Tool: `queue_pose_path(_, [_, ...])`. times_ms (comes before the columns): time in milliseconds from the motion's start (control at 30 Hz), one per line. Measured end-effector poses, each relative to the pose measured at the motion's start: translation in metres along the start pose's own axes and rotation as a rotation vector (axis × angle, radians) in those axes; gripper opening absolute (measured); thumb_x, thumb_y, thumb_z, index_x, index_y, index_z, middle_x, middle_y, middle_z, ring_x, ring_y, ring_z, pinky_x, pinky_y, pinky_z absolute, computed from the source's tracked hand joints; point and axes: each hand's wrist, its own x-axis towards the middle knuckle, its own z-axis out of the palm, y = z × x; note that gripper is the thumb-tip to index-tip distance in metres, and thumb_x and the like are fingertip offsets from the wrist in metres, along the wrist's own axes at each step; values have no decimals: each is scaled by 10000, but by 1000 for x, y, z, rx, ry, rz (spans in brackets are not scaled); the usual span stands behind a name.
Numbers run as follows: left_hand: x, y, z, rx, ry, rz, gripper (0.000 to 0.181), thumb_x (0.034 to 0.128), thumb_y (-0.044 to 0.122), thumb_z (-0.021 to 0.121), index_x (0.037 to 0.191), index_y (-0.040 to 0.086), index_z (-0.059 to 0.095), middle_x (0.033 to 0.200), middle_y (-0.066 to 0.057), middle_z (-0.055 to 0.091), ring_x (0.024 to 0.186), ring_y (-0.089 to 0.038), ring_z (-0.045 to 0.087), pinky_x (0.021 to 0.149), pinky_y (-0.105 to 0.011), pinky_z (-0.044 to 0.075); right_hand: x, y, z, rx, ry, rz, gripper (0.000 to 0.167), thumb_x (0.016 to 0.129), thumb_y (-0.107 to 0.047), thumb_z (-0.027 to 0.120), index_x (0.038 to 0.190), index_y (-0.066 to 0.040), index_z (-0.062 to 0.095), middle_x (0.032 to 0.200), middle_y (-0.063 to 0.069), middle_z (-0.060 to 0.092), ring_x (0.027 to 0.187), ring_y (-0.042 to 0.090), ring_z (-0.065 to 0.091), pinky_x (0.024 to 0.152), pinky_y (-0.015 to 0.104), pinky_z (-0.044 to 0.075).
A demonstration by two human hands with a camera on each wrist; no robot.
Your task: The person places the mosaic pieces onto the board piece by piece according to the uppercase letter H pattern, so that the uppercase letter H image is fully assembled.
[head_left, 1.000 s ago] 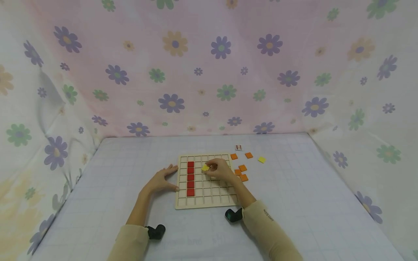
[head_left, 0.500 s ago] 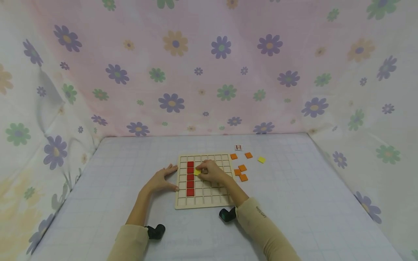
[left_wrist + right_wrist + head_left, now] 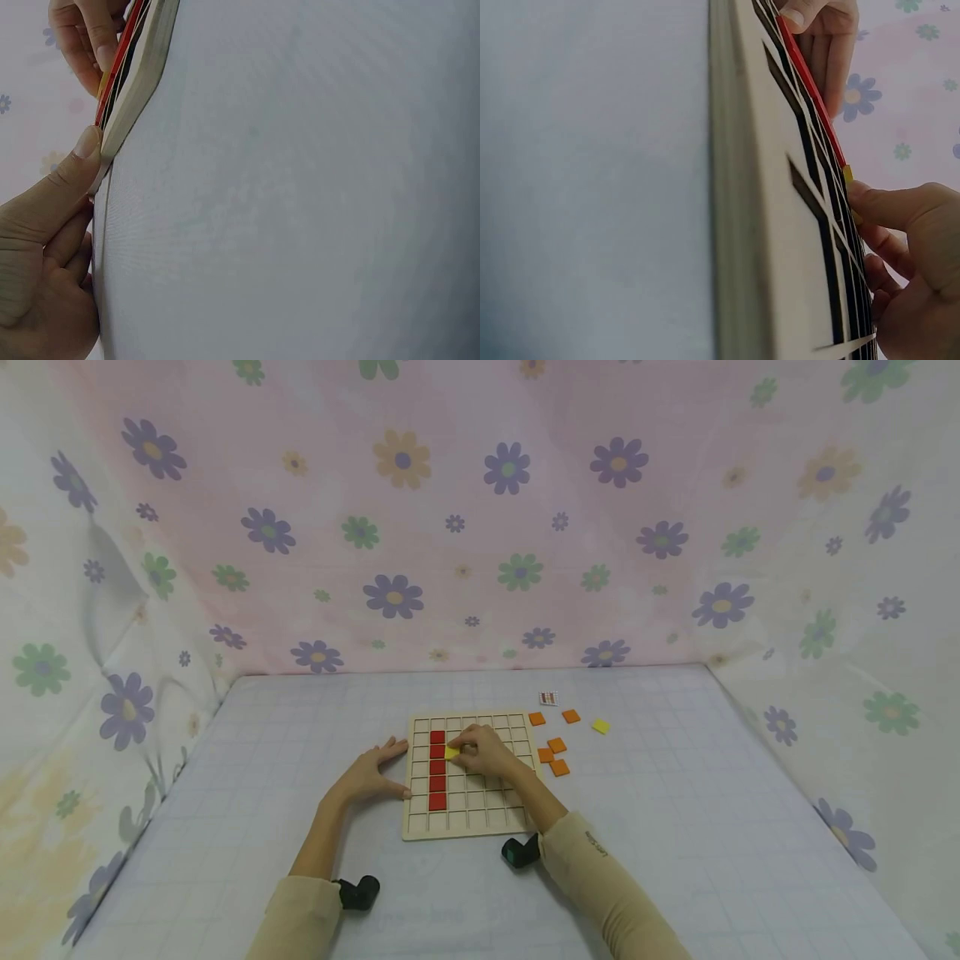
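A pale wooden grid board (image 3: 457, 822) lies flat on the table, with several red square tiles (image 3: 437, 767) in one column near its left side. My right hand (image 3: 486, 752) pinches a yellow square tile (image 3: 451, 752) at the cell just right of the second red tile from the top. In the right wrist view, thumb and fingers grip the yellow tile (image 3: 847, 174) at the board's surface. My left hand (image 3: 369, 774), fingers spread, touches the board's left edge with thumb and fingertips. Part of the grid is hidden under the right hand.
Several orange tiles (image 3: 557, 745) lie on the table to the right of the board. Farther right is another yellow tile (image 3: 601, 727). A small printed card (image 3: 549, 698) sits behind the orange tiles. Flowered cloth (image 3: 480, 552) hangs behind the table.
My right hand has moved left across the board with the yellow tile, reaching the red column, then shifted it slightly away from me. The left hand has stayed put.
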Motion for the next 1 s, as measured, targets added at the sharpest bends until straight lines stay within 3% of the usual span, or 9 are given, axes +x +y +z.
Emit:
queue_pose_path(467, [-1, 0, 0, 4, -2, 10, 940, 618, 286, 868, 1422, 95, 420, 1517, -182, 243, 1376, -501, 127, 1078, -654, 136, -3, 2, -4, 32, -25, -14, 235, 829, -68, 680, 1044, 25, 694, 1020, 134, 672, 949, 253, 573, 808, 298, 491])
queue_pose_path(767, [-1, 1, -1, -4, -2, 11, 934, 622, 279, 865, 1421, 89, 420, 1519, -181, 240, 1380, -495, 122, 1084, -648, 126, -3, 1, -5, -35, -15, -22, 218, 847, -88, 671, 1032, 24, 691, 1004, 132, 665, 935, 252, 566, 788, 286, 481])
queue_pose_path(1000, [0, 0, -1, -7, -4, 0, 945, 620, 293, 867, 1426, 100, 414, 1522, -176, 237, 1382, -493, 114, 1084, -648, 122, -6, 0, -7, 46, -47, 6, 228, 816, -114, 726, 1004, 14, 705, 1003, 125, 644, 911, 228, 567, 751, 242, 494])
